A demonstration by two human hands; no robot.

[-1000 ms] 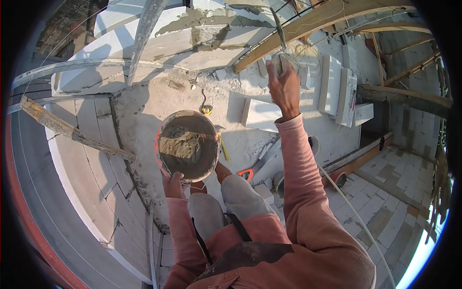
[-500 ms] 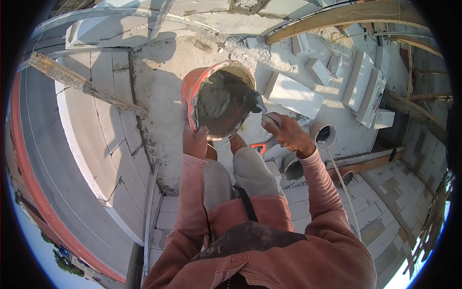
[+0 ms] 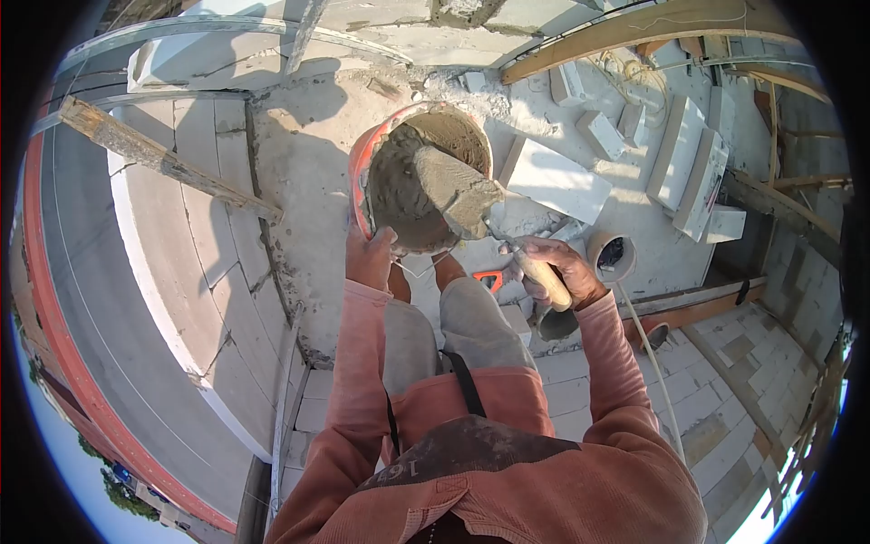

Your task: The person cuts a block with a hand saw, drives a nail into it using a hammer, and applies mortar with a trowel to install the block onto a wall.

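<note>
My left hand (image 3: pixel 370 259) grips the near left rim of a red bucket (image 3: pixel 361 163). Grey wet mortar (image 3: pixel 395 186) lies inside it, smeared up the walls. In my right hand (image 3: pixel 564 270) is the wooden handle of a trowel (image 3: pixel 458 192). The trowel's blade is coated with mortar and lies over the bucket's opening, tip toward the upper left. My right fingers wrap the handle from the right side, just right of the bucket. Part of the bucket's inside is hidden beneath the blade.
White blocks (image 3: pixel 555 179) lie on the floor to the right. A saw with an orange handle (image 3: pixel 489 279) and a round container (image 3: pixel 612 254) are near my right hand. A block wall (image 3: pixel 195 236) runs along the left, with a wooden plank (image 3: pixel 168 156) leaning over it.
The trowel has come up out of the bucket's right side, its blade now showing broad over the mortar. My right hand has turned and moved lower right. The bucket has shifted slightly right.
</note>
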